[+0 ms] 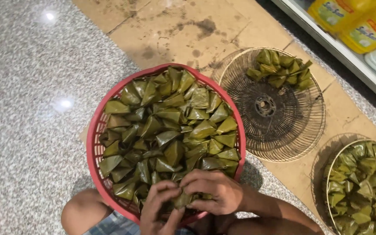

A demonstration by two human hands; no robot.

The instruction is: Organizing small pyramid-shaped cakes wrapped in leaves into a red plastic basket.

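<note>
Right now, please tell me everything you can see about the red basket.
The red basket is round, apparently plastic, with slotted walls and a thick rim. It stands on the speckled floor, its far edge over a cardboard sheet. It is filled nearly to the rim with green leaf-wrapped parcels, mostly triangular. At its near edge the left hand and right hand together hold one parcel over the pile.
</note>
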